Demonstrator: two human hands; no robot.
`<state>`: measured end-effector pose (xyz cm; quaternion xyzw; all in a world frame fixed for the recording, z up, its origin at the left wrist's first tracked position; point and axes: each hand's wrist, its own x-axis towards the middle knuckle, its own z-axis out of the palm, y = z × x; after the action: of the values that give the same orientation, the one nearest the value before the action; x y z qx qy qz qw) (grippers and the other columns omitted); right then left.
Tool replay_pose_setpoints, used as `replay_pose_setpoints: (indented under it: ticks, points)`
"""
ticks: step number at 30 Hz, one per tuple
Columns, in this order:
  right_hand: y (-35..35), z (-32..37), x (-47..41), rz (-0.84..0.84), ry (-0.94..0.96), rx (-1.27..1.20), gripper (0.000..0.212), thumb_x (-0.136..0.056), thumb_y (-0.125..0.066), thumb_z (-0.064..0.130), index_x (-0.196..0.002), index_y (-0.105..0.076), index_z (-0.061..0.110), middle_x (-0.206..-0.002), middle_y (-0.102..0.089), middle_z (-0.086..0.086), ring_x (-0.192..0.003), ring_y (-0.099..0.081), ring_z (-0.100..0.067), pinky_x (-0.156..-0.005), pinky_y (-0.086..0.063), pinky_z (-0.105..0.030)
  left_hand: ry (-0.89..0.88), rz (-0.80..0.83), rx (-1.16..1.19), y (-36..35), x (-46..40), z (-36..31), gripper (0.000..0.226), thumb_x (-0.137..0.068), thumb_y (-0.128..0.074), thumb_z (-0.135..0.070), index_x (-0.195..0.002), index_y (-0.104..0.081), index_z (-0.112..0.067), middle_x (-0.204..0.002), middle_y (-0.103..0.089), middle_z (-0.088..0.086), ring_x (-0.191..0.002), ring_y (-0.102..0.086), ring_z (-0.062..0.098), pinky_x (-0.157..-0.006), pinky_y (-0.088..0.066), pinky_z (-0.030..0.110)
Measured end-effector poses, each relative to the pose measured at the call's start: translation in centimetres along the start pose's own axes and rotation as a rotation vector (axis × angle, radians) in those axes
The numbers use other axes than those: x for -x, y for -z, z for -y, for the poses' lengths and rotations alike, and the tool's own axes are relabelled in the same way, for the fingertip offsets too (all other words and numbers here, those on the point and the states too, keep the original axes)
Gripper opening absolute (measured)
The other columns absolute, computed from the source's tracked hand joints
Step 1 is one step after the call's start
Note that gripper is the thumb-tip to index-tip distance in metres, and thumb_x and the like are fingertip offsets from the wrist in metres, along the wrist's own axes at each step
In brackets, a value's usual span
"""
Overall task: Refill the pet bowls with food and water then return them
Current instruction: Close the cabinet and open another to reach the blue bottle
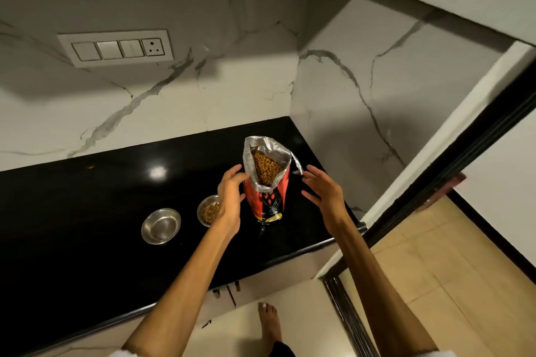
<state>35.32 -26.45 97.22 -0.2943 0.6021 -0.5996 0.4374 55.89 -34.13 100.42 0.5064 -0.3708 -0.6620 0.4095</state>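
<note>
A red pet food bag (268,200) stands upright on the black counter (87,211), its silver-lined top open and brown kibble showing inside. My left hand (230,197) is at the bag's left side, fingers relaxed, touching or nearly touching it. My right hand (322,191) hovers just right of the bag with fingers spread, apart from it. A steel bowl with kibble (206,210) sits left of the bag, partly hidden behind my left wrist. An empty steel bowl (161,225) sits further left.
Marble walls close the counter at the back and right corner. A switch panel (116,48) is on the back wall. A dark door frame (435,191) and tiled floor lie to the right. My bare foot (269,324) stands below the counter edge.
</note>
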Motion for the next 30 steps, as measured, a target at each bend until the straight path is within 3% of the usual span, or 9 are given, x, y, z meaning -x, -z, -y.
replay_pose_setpoints:
  ticks: [4, 7, 11, 15, 19, 23, 28, 30]
  points:
    - [0.5, 3.2, 1.6, -0.005, 0.097, -0.034, 0.066, -0.089, -0.057, 0.054, -0.144, -0.062, 0.018, -0.141, -0.066, -0.005, -0.128, -0.064, -0.018, -0.108, -0.054, -0.044, -0.071, 0.014, 0.017, -1.1, 1.2, -2.1, 0.039, -0.096, -0.06, -0.018, -0.135, -0.061, -0.021, -0.121, -0.064, -0.008, -0.108, -0.056, 0.002, -0.107, -0.043, 0.039]
    - [1.1, 5.3, 2.8, -0.013, 0.181, -0.025, 0.079, -0.083, -0.06, 0.064, -0.147, -0.059, 0.018, -0.143, -0.064, -0.003, -0.131, -0.063, -0.017, -0.105, -0.056, -0.039, -0.109, 0.062, 0.017, -2.3, 2.2, -3.6, 0.038, -0.095, -0.06, -0.019, -0.133, -0.063, -0.021, -0.124, -0.068, -0.001, -0.113, -0.061, 0.008, -0.096, -0.05, 0.034]
    - [2.2, 8.0, 3.9, -0.025, 0.249, -0.009, 0.045, -0.1, -0.059, 0.036, -0.143, -0.063, 0.024, -0.143, -0.066, -0.001, -0.135, -0.061, -0.022, -0.106, -0.055, -0.041, -0.173, 0.137, 0.001, -4.5, 4.2, -5.7, 0.037, -0.094, -0.064, -0.02, -0.131, -0.065, -0.023, -0.131, -0.064, 0.002, -0.122, -0.057, 0.013, -0.11, -0.044, 0.041]
    - [2.9, 11.4, 5.4, -0.046, 0.329, 0.011, 0.036, -0.105, -0.056, 0.02, -0.14, -0.064, 0.023, -0.139, -0.068, 0.0, -0.13, -0.064, -0.017, -0.108, -0.055, -0.045, -0.222, 0.205, -0.028, -6.9, 6.5, -7.8, 0.045, -0.08, -0.07, -0.033, -0.125, -0.07, -0.031, -0.133, -0.061, 0.006, -0.121, -0.06, 0.017, -0.111, -0.046, 0.044]
    - [3.7, 14.9, 7.4, -0.087, 0.371, 0.011, 0.036, -0.106, -0.056, 0.016, -0.142, -0.064, 0.021, -0.136, -0.07, 0.001, -0.128, -0.066, -0.017, -0.11, -0.054, -0.047, -0.275, 0.292, -0.031, -9.6, 8.7, -9.5, 0.037, -0.094, -0.064, -0.019, -0.131, -0.068, -0.024, -0.133, -0.062, -0.006, -0.12, -0.054, 0.003, -0.113, -0.045, 0.045]
    - [4.8, 18.2, 10.2, -0.117, 0.446, 0.023, 0.04, -0.106, -0.059, 0.019, -0.146, -0.06, 0.017, -0.137, -0.07, 0.0, -0.128, -0.066, -0.016, -0.11, -0.053, -0.045, -0.317, 0.38, -0.052, -12.4, 11.0, -10.7, 0.035, -0.096, -0.062, -0.019, -0.13, -0.068, -0.026, -0.137, -0.06, -0.002, -0.126, -0.055, 0.009, -0.113, -0.046, 0.046]
    - [6.5, 21.7, 13.9, -0.169, 0.578, 0.094, 0.055, -0.092, -0.063, 0.024, -0.147, -0.058, 0.017, -0.139, -0.069, 0.003, -0.13, -0.064, -0.012, -0.107, -0.055, -0.032, -0.345, 0.49, -0.068, -16.3, 13.7, -11.4, 0.032, -0.096, -0.063, -0.021, -0.127, -0.069, -0.026, -0.131, -0.064, -0.005, -0.121, -0.058, 0.008, -0.108, -0.05, 0.045]
    - [7.4, 23.1, 15.3, -0.215, 0.632, 0.148, 0.056, -0.091, -0.064, 0.021, -0.146, -0.059, 0.018, -0.14, -0.068, 0.003, -0.13, -0.064, -0.011, -0.109, -0.054, -0.035, -0.34, 0.549, -0.071, -18.0, 14.5, -11.7, 0.03, -0.097, -0.063, -0.023, -0.125, -0.069, -0.027, -0.131, -0.064, -0.005, -0.122, -0.059, 0.01, -0.104, -0.053, 0.042]
